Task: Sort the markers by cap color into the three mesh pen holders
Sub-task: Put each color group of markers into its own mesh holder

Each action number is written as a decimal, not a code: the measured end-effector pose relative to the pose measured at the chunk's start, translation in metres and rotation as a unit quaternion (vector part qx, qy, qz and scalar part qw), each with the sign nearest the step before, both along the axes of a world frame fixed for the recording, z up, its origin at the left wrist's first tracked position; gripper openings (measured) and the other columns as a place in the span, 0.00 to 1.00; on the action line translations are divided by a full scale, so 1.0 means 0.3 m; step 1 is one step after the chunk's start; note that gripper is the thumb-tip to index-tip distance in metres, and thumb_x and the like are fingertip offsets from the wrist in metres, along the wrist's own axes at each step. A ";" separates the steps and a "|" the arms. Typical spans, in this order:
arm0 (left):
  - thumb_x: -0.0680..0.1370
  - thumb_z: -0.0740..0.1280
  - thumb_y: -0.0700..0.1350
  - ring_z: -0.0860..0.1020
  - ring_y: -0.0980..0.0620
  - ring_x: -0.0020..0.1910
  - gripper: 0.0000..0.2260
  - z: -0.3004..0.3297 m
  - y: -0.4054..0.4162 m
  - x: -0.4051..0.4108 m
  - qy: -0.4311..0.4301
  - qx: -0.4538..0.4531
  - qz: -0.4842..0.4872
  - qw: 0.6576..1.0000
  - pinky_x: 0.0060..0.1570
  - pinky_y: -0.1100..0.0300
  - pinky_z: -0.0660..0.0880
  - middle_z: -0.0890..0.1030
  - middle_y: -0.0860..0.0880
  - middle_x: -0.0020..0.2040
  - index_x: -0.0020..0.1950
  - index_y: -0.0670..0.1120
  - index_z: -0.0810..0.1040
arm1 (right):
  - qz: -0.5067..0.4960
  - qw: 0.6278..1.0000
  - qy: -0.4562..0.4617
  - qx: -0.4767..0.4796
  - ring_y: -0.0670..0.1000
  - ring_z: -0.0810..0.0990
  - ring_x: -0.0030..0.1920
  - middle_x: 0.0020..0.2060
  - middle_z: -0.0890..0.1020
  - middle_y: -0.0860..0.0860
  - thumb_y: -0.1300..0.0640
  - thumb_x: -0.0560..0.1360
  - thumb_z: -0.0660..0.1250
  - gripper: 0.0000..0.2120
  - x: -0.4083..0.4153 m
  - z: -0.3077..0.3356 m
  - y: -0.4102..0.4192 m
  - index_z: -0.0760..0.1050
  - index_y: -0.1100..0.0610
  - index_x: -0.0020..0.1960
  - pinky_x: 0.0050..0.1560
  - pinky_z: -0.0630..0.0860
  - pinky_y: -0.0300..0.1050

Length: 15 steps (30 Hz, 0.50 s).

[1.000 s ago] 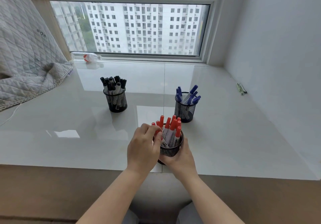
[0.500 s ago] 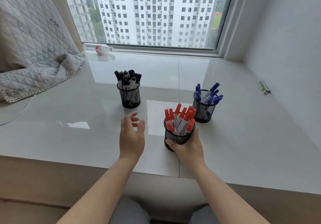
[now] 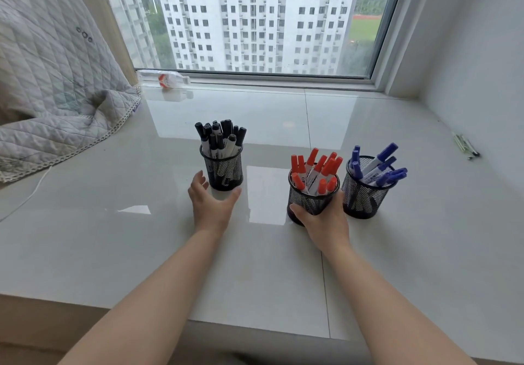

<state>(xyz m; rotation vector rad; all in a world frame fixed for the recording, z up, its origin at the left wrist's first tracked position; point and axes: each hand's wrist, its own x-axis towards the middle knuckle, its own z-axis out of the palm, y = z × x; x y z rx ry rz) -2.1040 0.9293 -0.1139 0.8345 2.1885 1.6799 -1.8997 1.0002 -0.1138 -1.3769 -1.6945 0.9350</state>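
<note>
Three black mesh cups stand on the shiny white ledge (image 3: 113,237). Left of the red cup (image 3: 312,201) stands the black cup (image 3: 225,170), full of black-capped markers (image 3: 219,135). The red cup holds red-capped markers (image 3: 316,170). Just right of it, the blue cup (image 3: 361,197) holds blue-capped markers (image 3: 377,166).

The left hand (image 3: 211,203) reaches toward the black cup, fingers spread, holding nothing. The right hand (image 3: 326,223) wraps around the red cup's near side.

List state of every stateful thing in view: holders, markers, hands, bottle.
Black-marker holder: upright, full, ungripped.
Red-marker holder: upright, full, gripped by right hand.
Blue-marker holder: upright, partly filled, free.
Markers: all capped, sorted by color.
Left hand: open, reaching for black-marker holder.
Right hand: wrapped round red-marker holder.
Plastic bottle: lying on its side.
</note>
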 end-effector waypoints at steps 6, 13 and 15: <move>0.64 0.77 0.51 0.64 0.55 0.68 0.47 -0.005 0.104 -0.066 0.019 0.018 -0.010 1.000 0.62 0.64 0.62 0.60 0.50 0.72 0.74 0.51 0.51 | -0.021 1.000 0.003 0.010 0.53 0.74 0.61 0.62 0.75 0.47 0.41 0.62 0.74 0.39 -0.021 -0.014 0.061 0.59 0.50 0.65 0.54 0.68 0.43; 0.62 0.76 0.54 0.71 0.52 0.65 0.45 0.008 0.167 -0.103 0.020 -0.007 0.019 1.000 0.57 0.61 0.65 0.68 0.55 0.69 0.72 0.55 0.53 | -0.043 0.999 -0.015 0.021 0.57 0.71 0.65 0.67 0.71 0.51 0.40 0.64 0.72 0.44 -0.037 -0.021 0.096 0.55 0.53 0.71 0.59 0.68 0.48; 0.62 0.75 0.56 0.71 0.52 0.64 0.42 0.006 0.175 -0.106 0.025 -0.026 0.030 0.999 0.56 0.60 0.66 0.70 0.55 0.67 0.71 0.54 0.57 | -0.047 0.999 -0.019 0.020 0.58 0.71 0.65 0.67 0.70 0.51 0.39 0.64 0.72 0.44 -0.039 -0.023 0.098 0.53 0.52 0.71 0.59 0.69 0.49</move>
